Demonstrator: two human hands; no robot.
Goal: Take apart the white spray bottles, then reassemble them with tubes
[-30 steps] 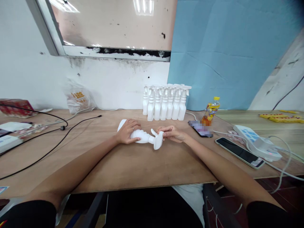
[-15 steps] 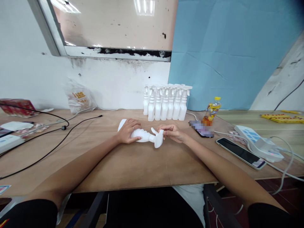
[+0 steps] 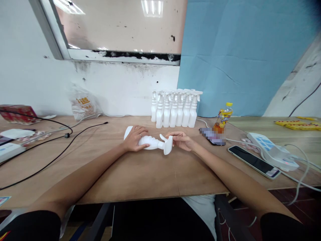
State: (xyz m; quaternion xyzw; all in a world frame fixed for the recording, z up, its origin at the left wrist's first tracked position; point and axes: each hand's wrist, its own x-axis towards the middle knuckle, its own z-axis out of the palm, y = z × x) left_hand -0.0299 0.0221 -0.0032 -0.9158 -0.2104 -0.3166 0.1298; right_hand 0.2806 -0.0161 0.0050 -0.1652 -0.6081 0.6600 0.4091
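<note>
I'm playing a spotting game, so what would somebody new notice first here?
Probably the big blue sheet on the wall at the back, right of the middle. Next might be the white bunch of spray bottles standing at the back of the table. Then, closer, a bottle lies on its side, with the left hand over its body and the right hand at its spray head.

The table (image 3: 140, 177) carries one sprayer (image 3: 153, 143), lying beneath your left fingers (image 3: 140, 130). Beyond your fingers stand the upright sprayers (image 3: 173, 113). Right of your right fingers (image 3: 179, 134): drink (image 3: 223, 119), phone (image 3: 253, 161), strip (image 3: 272, 150). Left of your left fingers, farther back: bag (image 3: 84, 104), box (image 3: 18, 115).
</note>
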